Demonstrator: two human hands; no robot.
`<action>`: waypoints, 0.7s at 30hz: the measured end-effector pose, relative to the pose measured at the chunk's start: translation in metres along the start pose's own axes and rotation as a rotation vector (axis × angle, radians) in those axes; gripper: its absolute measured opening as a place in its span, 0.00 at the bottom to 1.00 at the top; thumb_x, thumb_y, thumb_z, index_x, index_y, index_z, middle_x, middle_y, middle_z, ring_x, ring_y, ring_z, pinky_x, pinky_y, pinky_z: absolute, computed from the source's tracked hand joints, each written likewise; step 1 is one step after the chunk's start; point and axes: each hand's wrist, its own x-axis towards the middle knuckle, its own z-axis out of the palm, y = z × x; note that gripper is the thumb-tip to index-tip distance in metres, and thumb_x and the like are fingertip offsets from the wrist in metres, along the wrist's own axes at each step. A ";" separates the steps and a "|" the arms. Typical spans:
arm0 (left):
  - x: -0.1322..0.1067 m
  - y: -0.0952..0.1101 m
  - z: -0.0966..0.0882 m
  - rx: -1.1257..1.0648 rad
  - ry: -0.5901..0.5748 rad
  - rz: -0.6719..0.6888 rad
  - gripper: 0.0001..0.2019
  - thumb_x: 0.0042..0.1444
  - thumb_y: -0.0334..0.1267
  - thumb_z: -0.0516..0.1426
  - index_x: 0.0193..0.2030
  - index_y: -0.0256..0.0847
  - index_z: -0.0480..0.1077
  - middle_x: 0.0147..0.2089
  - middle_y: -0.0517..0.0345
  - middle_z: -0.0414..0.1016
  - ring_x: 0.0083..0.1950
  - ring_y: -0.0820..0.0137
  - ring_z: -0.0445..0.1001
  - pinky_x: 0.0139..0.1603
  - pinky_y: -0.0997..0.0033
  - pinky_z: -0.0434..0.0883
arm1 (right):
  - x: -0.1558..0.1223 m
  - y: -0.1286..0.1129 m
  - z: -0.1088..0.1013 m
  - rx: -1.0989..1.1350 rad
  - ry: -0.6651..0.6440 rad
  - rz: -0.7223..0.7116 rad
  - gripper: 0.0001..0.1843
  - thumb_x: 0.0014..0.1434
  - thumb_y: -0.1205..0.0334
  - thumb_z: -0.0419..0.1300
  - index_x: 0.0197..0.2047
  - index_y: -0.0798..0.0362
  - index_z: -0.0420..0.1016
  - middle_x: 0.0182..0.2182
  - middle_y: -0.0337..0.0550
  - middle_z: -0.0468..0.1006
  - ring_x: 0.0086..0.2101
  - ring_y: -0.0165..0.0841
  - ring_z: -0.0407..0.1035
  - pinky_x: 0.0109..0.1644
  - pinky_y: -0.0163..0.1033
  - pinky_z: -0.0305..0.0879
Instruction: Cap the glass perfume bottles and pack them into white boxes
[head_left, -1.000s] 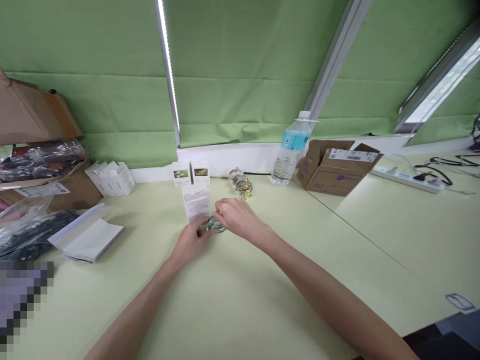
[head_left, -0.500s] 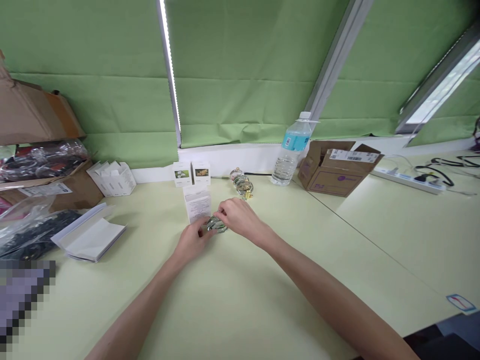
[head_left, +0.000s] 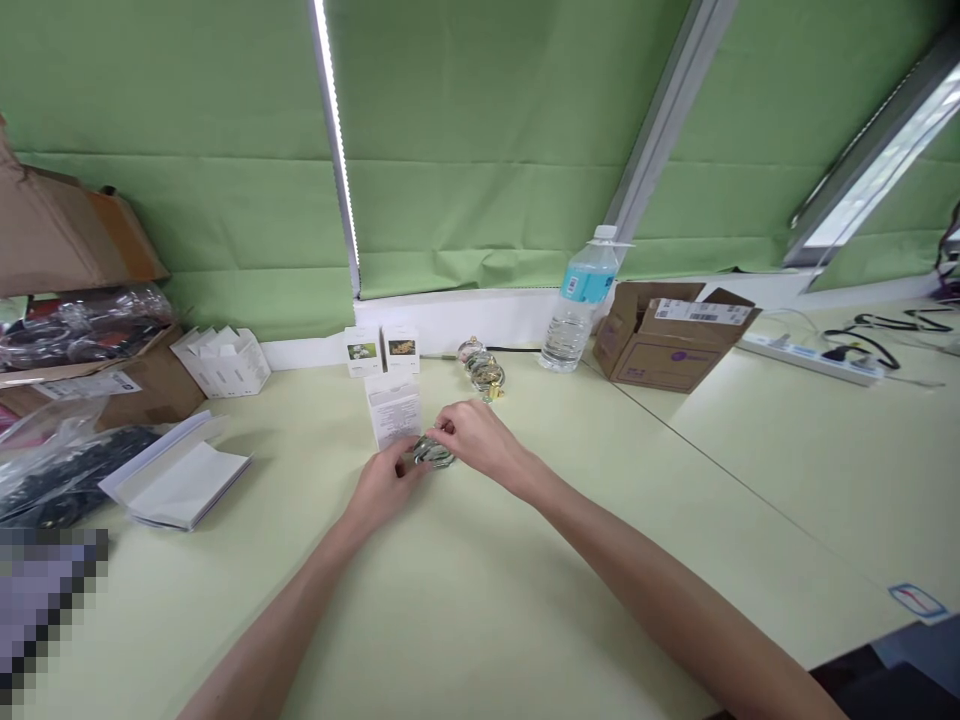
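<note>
Both my hands meet over a small round glass bottle (head_left: 433,452) lying on the pale green table (head_left: 480,600). My left hand (head_left: 384,484) grips its near side with thumb and fingers closed. My right hand (head_left: 480,440) pinches its far end. A small white box (head_left: 392,410) stands upright just behind the bottle. Two more small round glass bottles (head_left: 484,368) sit a little farther back, near the wall.
Two small white picture boxes (head_left: 381,349) stand by the wall. A water bottle (head_left: 579,300) and an open cardboard box (head_left: 671,332) lie to the right, a power strip (head_left: 814,360) farther right. At left are white cartons (head_left: 221,358), flat white sheets (head_left: 176,482) and plastic bags (head_left: 60,465).
Both hands stay on the glass bottle; the fingers shift only slightly. The view drifts a little.
</note>
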 end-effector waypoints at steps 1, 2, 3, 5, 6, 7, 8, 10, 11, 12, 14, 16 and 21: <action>0.000 0.000 0.000 -0.001 -0.003 -0.002 0.17 0.56 0.46 0.52 0.51 0.46 0.68 0.24 0.64 0.63 0.25 0.72 0.60 0.28 0.74 0.56 | 0.000 0.001 0.000 0.025 -0.006 0.007 0.17 0.61 0.55 0.54 0.25 0.55 0.72 0.22 0.42 0.73 0.25 0.30 0.65 0.29 0.34 0.51; 0.000 0.001 0.000 -0.002 -0.004 -0.003 0.18 0.56 0.46 0.52 0.52 0.46 0.68 0.24 0.64 0.63 0.25 0.72 0.60 0.28 0.74 0.56 | 0.001 0.001 0.000 0.044 -0.005 0.013 0.15 0.60 0.55 0.55 0.27 0.55 0.73 0.23 0.42 0.74 0.26 0.30 0.66 0.29 0.33 0.51; 0.000 0.001 -0.001 -0.004 -0.003 -0.003 0.18 0.56 0.46 0.52 0.52 0.46 0.68 0.25 0.64 0.63 0.25 0.72 0.60 0.28 0.74 0.56 | 0.001 0.002 0.001 0.057 0.002 0.022 0.14 0.59 0.55 0.56 0.28 0.55 0.73 0.25 0.43 0.75 0.27 0.30 0.67 0.29 0.33 0.52; 0.000 0.002 -0.001 -0.007 0.000 -0.001 0.18 0.56 0.47 0.52 0.51 0.44 0.68 0.25 0.63 0.63 0.25 0.72 0.59 0.28 0.74 0.56 | 0.001 0.002 0.002 0.071 0.016 0.041 0.11 0.58 0.56 0.58 0.31 0.55 0.74 0.27 0.43 0.77 0.29 0.30 0.68 0.30 0.32 0.54; 0.000 0.002 0.000 -0.008 0.001 0.001 0.18 0.56 0.47 0.52 0.51 0.44 0.68 0.25 0.63 0.63 0.25 0.72 0.59 0.28 0.74 0.56 | 0.001 0.002 0.003 0.077 0.020 0.047 0.11 0.57 0.55 0.59 0.32 0.55 0.74 0.28 0.43 0.77 0.29 0.30 0.69 0.30 0.32 0.54; 0.000 0.002 0.000 -0.009 0.003 0.002 0.19 0.56 0.47 0.52 0.51 0.43 0.68 0.25 0.63 0.63 0.25 0.72 0.59 0.28 0.74 0.56 | 0.001 0.002 0.004 0.083 0.022 0.052 0.11 0.57 0.55 0.59 0.34 0.55 0.74 0.29 0.43 0.77 0.30 0.31 0.69 0.30 0.32 0.55; 0.000 0.002 0.000 -0.011 0.004 0.002 0.19 0.56 0.47 0.52 0.52 0.43 0.68 0.25 0.63 0.63 0.25 0.73 0.59 0.28 0.74 0.56 | 0.000 0.002 0.004 0.089 0.023 0.054 0.12 0.56 0.54 0.59 0.34 0.55 0.74 0.30 0.44 0.77 0.30 0.31 0.69 0.30 0.32 0.56; 0.000 0.001 0.000 -0.013 0.005 0.002 0.19 0.56 0.47 0.52 0.52 0.44 0.68 0.24 0.64 0.62 0.25 0.73 0.59 0.29 0.74 0.56 | 0.000 0.002 0.004 0.093 0.024 0.053 0.13 0.56 0.53 0.59 0.36 0.55 0.73 0.31 0.44 0.78 0.31 0.31 0.70 0.30 0.32 0.56; 0.000 0.001 0.000 -0.016 0.006 0.004 0.18 0.56 0.46 0.52 0.51 0.44 0.69 0.24 0.64 0.62 0.25 0.73 0.59 0.29 0.74 0.56 | 0.000 0.002 0.003 0.089 0.024 0.054 0.13 0.56 0.52 0.60 0.36 0.55 0.73 0.31 0.44 0.78 0.31 0.32 0.70 0.31 0.32 0.57; 0.000 0.001 0.001 -0.020 0.008 0.005 0.18 0.56 0.46 0.52 0.51 0.44 0.69 0.24 0.64 0.62 0.25 0.73 0.59 0.29 0.74 0.56 | 0.000 0.002 0.003 0.082 0.021 0.056 0.13 0.56 0.52 0.60 0.37 0.55 0.73 0.32 0.44 0.78 0.31 0.32 0.70 0.31 0.32 0.57; 0.000 0.000 0.001 -0.028 0.009 0.005 0.18 0.56 0.46 0.52 0.51 0.44 0.69 0.23 0.64 0.61 0.25 0.72 0.59 0.29 0.74 0.56 | 0.000 0.002 0.002 0.070 0.009 0.062 0.14 0.56 0.52 0.60 0.38 0.55 0.74 0.32 0.44 0.78 0.32 0.32 0.70 0.31 0.33 0.57; 0.000 0.000 0.001 -0.031 0.009 0.000 0.18 0.56 0.46 0.52 0.51 0.45 0.69 0.24 0.64 0.62 0.25 0.72 0.59 0.29 0.74 0.56 | -0.001 0.001 0.001 0.064 0.002 0.068 0.14 0.56 0.52 0.60 0.37 0.55 0.74 0.32 0.45 0.78 0.32 0.32 0.70 0.31 0.33 0.57; 0.000 0.002 -0.001 -0.027 -0.006 -0.001 0.17 0.56 0.46 0.52 0.51 0.46 0.69 0.24 0.64 0.62 0.25 0.73 0.59 0.28 0.74 0.56 | -0.002 -0.001 -0.001 0.037 -0.016 0.052 0.14 0.57 0.51 0.59 0.35 0.55 0.74 0.31 0.45 0.77 0.30 0.33 0.69 0.29 0.34 0.54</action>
